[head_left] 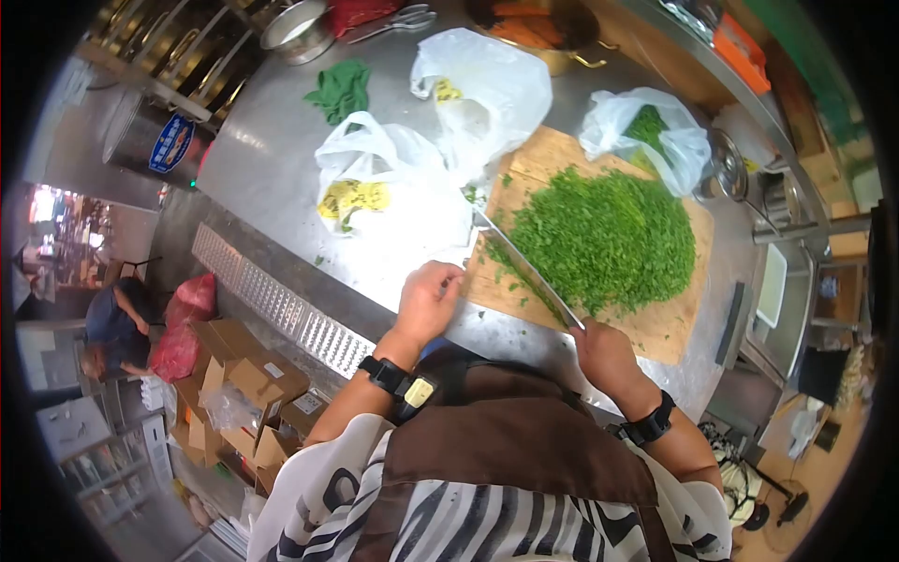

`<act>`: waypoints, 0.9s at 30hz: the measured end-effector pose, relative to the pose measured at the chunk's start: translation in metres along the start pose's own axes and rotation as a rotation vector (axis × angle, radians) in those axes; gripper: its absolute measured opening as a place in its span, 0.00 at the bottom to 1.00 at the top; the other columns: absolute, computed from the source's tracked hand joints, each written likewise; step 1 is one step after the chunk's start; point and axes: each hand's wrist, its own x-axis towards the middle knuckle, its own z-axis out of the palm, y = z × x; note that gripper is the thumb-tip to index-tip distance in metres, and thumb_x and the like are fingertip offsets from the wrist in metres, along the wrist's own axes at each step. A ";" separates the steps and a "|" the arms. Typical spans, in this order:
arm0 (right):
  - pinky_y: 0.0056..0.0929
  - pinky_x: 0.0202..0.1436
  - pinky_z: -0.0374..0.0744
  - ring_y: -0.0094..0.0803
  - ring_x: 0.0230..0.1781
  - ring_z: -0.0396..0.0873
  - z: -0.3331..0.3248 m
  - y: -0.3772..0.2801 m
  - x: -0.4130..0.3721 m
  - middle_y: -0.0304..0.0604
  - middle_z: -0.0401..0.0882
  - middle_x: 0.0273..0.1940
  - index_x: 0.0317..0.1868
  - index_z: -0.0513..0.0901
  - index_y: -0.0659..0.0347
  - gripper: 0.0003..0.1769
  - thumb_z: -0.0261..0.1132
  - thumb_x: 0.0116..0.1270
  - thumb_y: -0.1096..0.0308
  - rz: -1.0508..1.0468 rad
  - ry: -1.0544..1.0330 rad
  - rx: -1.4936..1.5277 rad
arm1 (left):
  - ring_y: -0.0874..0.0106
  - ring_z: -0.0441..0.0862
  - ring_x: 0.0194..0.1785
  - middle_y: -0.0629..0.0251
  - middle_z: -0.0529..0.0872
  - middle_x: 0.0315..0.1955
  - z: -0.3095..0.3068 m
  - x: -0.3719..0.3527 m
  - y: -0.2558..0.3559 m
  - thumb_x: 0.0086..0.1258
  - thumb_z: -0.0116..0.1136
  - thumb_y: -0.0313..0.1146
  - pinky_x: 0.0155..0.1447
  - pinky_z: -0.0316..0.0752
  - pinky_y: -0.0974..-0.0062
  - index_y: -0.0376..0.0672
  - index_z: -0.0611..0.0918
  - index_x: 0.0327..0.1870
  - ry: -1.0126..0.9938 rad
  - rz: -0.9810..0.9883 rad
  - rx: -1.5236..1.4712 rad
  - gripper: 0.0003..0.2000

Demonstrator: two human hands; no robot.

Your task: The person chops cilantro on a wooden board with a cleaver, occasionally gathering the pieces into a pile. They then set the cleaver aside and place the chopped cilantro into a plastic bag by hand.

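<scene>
My right hand (611,358) is closed around the handle of a kitchen knife (529,267). Its long blade lies slantwise along the left edge of a large heap of finely chopped green herbs (599,234). The heap covers much of a wooden cutting board (670,342), and loose bits lie around it. Beside the board's left edge is my left hand (432,298), fingers curled in, with nothing visible in them. Two white plastic bags, a nearer one (403,187) and a farther one (487,89), lie left of and behind the board.
A bag with greens (646,136) sits at the board's far right corner. Farther back are a green cloth (339,91), scissors (398,21), a metal pot (298,33) and a pan with orange food (534,28). Cardboard boxes (248,384) and another person (117,323) are at left.
</scene>
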 end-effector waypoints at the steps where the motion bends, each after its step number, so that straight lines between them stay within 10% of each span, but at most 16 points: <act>1: 0.48 0.34 0.80 0.56 0.29 0.81 -0.002 -0.002 0.000 0.58 0.81 0.27 0.36 0.77 0.64 0.11 0.61 0.72 0.65 -0.017 0.001 -0.003 | 0.56 0.83 0.33 0.55 0.84 0.31 -0.002 0.001 0.000 0.63 0.63 0.24 0.38 0.77 0.61 0.40 0.84 0.35 -0.003 0.011 -0.028 0.02; 7: 0.52 0.35 0.78 0.61 0.32 0.80 0.000 0.012 -0.002 0.64 0.81 0.30 0.34 0.79 0.67 0.14 0.62 0.72 0.63 0.054 0.073 0.137 | 0.54 0.83 0.38 0.55 0.85 0.33 -0.024 0.003 0.000 0.63 0.64 0.25 0.46 0.77 0.60 0.39 0.84 0.38 0.045 0.059 0.035 0.04; 11: 0.29 0.19 0.72 0.26 0.14 0.72 -0.009 0.053 0.012 0.40 0.76 0.20 0.34 0.78 0.65 0.15 0.61 0.75 0.61 0.402 -0.178 0.760 | 0.52 0.81 0.45 0.55 0.84 0.38 -0.040 0.007 -0.020 0.63 0.64 0.26 0.51 0.76 0.60 0.40 0.83 0.42 0.323 -0.022 0.106 0.07; 17: 0.28 0.15 0.69 0.28 0.12 0.68 0.000 0.078 0.010 0.38 0.70 0.17 0.36 0.73 0.60 0.15 0.60 0.76 0.58 0.500 0.007 1.489 | 0.51 0.78 0.51 0.57 0.83 0.42 -0.092 0.036 -0.096 0.63 0.64 0.27 0.56 0.73 0.57 0.41 0.84 0.43 0.751 -0.206 0.348 0.09; 22: 0.28 0.14 0.69 0.28 0.11 0.68 -0.002 0.079 0.014 0.38 0.70 0.17 0.36 0.73 0.60 0.17 0.61 0.76 0.56 0.581 0.130 1.570 | 0.55 0.78 0.52 0.57 0.84 0.44 -0.105 0.068 -0.111 0.60 0.66 0.27 0.56 0.71 0.57 0.43 0.86 0.42 0.371 -0.041 0.504 0.09; 27: 0.25 0.15 0.70 0.24 0.12 0.73 0.003 0.092 0.017 0.37 0.74 0.18 0.34 0.75 0.63 0.20 0.63 0.74 0.53 0.683 0.227 0.828 | 0.55 0.77 0.54 0.58 0.82 0.47 -0.097 0.101 -0.079 0.60 0.66 0.27 0.59 0.70 0.58 0.42 0.85 0.46 0.363 0.088 0.401 0.13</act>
